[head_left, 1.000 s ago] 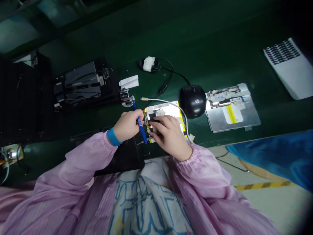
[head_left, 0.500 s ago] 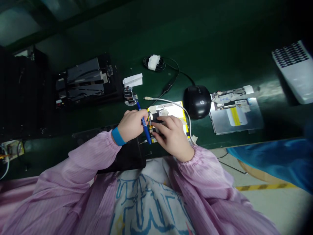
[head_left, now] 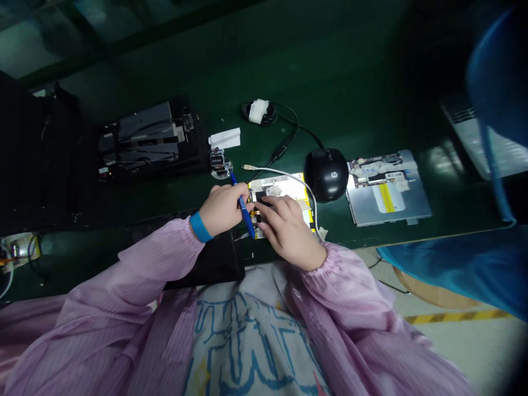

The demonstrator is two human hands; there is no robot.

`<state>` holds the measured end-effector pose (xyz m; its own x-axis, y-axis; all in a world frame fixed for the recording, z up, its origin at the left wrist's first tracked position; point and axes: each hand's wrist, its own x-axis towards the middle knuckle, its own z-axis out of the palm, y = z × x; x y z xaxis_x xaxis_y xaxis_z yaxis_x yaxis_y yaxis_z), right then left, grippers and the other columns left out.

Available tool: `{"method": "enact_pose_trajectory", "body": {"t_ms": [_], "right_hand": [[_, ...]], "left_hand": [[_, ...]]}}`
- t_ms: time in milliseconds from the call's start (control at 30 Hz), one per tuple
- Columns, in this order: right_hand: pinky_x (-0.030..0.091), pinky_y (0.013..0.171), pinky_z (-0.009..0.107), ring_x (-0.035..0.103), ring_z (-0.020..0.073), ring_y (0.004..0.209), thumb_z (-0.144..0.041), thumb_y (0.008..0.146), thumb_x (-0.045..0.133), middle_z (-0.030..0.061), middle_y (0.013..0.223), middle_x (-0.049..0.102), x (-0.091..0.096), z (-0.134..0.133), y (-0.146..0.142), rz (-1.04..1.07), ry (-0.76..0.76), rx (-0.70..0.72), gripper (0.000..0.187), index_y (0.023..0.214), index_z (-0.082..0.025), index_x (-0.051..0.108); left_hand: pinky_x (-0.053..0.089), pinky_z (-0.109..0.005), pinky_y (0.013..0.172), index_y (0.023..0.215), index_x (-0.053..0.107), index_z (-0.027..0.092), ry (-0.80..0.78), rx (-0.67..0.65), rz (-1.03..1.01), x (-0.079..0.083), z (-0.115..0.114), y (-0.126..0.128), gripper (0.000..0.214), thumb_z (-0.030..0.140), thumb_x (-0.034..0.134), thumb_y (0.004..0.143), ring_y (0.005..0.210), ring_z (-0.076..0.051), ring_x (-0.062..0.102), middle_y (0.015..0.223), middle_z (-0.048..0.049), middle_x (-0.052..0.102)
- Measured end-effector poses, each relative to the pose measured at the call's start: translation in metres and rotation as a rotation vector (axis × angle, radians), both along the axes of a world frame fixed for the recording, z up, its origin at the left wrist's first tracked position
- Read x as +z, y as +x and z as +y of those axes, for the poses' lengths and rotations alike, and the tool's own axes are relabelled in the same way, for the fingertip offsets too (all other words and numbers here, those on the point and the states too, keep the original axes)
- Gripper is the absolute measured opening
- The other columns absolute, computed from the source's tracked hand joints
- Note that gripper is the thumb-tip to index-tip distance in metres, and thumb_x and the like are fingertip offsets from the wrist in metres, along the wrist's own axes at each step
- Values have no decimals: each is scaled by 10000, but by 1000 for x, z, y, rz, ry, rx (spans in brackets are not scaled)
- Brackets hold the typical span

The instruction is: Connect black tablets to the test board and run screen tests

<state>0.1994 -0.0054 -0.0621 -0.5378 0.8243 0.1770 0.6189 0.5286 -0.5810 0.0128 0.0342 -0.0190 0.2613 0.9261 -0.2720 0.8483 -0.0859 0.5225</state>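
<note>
My left hand, with a blue band at the wrist, is closed around a blue pen at the left edge of an open electronic panel. Yellow tape runs along the panel's edges, and dark parts and bits of beige tape lie on its bright face. Over the panel's lower middle lies my right hand, its thumb and fingers apart and the fingertips near the small connectors at the left edge. That hand hides part of the panel. A white cable curves across the panel's top and right side.
A black mouse sits right of the panel, beside a second silver panel. A small counter, folded paper and coiled black cable lie beyond. Opened dark devices are at left. A co-worker's blue sleeve reaches in from the right.
A co-worker's blue sleeve has come in at the upper right, over the grey vented box. The view has shifted slightly. My hands keep nearly the same places on the panel.
</note>
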Motion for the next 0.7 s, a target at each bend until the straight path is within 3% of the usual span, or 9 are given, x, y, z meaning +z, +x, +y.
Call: {"method": "enact_pose_trajectory", "body": {"t_ms": [167,300,433,567,700], "right_hand": [[486,863,435,601,257,953,-308,955,438,109,995,664,13,-4,14,227,-236,-16,276,1108,-175,624],[515,713,299,636,165,787,-300,944,475,37,880,682,25,-5,15,545,-486,-10,182,947,-198,626],[509,627,265,618,131,667,-374,913,539,17,780,666,24,-1,9,759,-606,-116,206,896,-192,634],[509,634,282,616,142,661,-316,892,573,11,733,659,10,3,8,718,-522,-258,155,907,-192,664],[499,758,357,614,194,810,-206,912,515,57,834,682,-1,2,9,462,-184,-210,162,909,-184,675]], "left_hand": [[421,-344,841,782,455,201,221,68,-253,23,-18,3,226,266,669,748,879,-199,571,906,-40,656],[415,-265,640,775,432,202,-13,-42,-428,27,-35,15,165,270,571,832,663,-127,535,767,-3,612],[353,-236,537,770,417,204,-203,52,-514,21,-37,19,176,289,558,834,563,-106,472,633,37,523],[351,-240,555,741,415,201,-162,85,-397,21,-29,9,177,219,581,801,563,-107,474,622,42,520],[329,-241,562,705,402,200,-100,-23,-200,22,-24,1,184,155,544,813,548,-105,452,603,48,503]]}}
